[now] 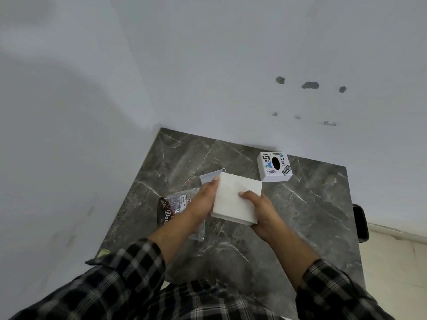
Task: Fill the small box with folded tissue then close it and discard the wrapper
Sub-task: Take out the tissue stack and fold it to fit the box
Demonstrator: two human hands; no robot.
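While both hands, left hand (200,199) and right hand (261,211), grip the folded tissue stack (235,199), the small box (275,166) sits far right on the marble table (312,215).

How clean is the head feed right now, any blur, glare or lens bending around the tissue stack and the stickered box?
Head view: even, soft light, no glare on the marble table; wide-angle bending curves the walls and edges; the tissue stack is bright with little surface detail, held by the left hand and right hand; large sticker text on the small box reads, the wrapper print is soft.
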